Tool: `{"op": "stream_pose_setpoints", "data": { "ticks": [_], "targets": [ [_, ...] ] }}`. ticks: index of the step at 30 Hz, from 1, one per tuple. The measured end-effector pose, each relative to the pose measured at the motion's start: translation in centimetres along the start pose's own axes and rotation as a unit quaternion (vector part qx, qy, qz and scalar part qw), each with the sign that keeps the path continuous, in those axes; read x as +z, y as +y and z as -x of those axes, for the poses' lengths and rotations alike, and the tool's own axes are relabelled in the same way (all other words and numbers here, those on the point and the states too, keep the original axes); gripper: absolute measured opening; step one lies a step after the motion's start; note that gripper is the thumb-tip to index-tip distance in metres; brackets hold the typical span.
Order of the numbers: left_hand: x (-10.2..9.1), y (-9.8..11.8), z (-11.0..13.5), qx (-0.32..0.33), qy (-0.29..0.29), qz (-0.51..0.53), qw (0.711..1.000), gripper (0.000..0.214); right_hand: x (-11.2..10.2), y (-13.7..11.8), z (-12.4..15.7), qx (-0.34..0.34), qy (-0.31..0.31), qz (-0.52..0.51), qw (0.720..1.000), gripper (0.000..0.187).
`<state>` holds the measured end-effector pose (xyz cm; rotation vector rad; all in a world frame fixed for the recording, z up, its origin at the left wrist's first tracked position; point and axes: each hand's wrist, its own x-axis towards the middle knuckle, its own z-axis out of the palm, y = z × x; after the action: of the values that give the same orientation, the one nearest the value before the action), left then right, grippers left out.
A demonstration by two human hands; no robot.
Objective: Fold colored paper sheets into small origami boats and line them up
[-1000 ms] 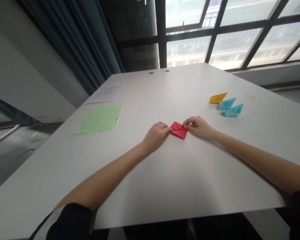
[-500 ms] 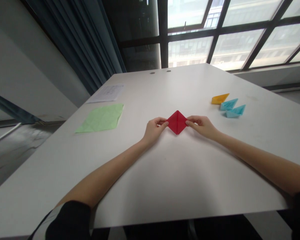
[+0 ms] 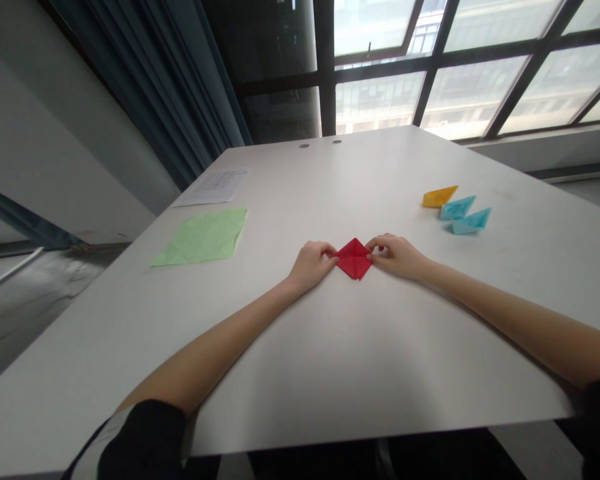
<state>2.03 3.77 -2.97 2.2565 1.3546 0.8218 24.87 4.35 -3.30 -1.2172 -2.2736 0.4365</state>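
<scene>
A red folded paper [image 3: 354,259], diamond-shaped with crossing creases, is between my two hands on the white table [image 3: 330,360]. My left hand [image 3: 314,263] pinches its left corner between thumb and fingers. At the opposite corner my right hand [image 3: 394,256] has its thumb and fingertips closed on the paper. Near the bottom point, two layers sit slightly out of line. Whether the paper lies wholly flat on the table is hard to tell.
A light green paper sheet [image 3: 203,237] lies left of my hands, with a written white sheet [image 3: 215,186] behind it. To the right stand an orange folded paper boat [image 3: 439,197] and two light blue paper boats [image 3: 457,209]. Windows and a blue curtain [image 3: 180,87] are beyond.
The red paper has come down and nearer to me, and a crosswise crease now shows on it. Both hands moved with it, keeping hold of its side corners.
</scene>
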Motion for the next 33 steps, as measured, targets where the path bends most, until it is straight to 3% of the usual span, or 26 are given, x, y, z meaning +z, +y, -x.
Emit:
{"op": "stream_pose_setpoints", "data": {
  "ticks": [15, 24, 33],
  "targets": [
    [0.2, -0.2, 0.0, -0.014, -0.003, -0.007, 1.000, 0.013, 0.7, 0.5, -0.1, -0.035, -0.018, -0.011, 0.999, 0.015],
    [0.4, -0.5, 0.2, 0.054, -0.002, -0.027, 0.998, 0.013, 0.9, 0.6, 0.2, -0.088, 0.003, -0.024, 0.996, 0.015],
    [0.1, -1.2, 0.2, 0.072, -0.059, 0.035, 0.995, 0.022, 0.3, 0.6, 0.8, -0.125, -0.017, -0.010, 0.992, 0.019]
  ]
}}
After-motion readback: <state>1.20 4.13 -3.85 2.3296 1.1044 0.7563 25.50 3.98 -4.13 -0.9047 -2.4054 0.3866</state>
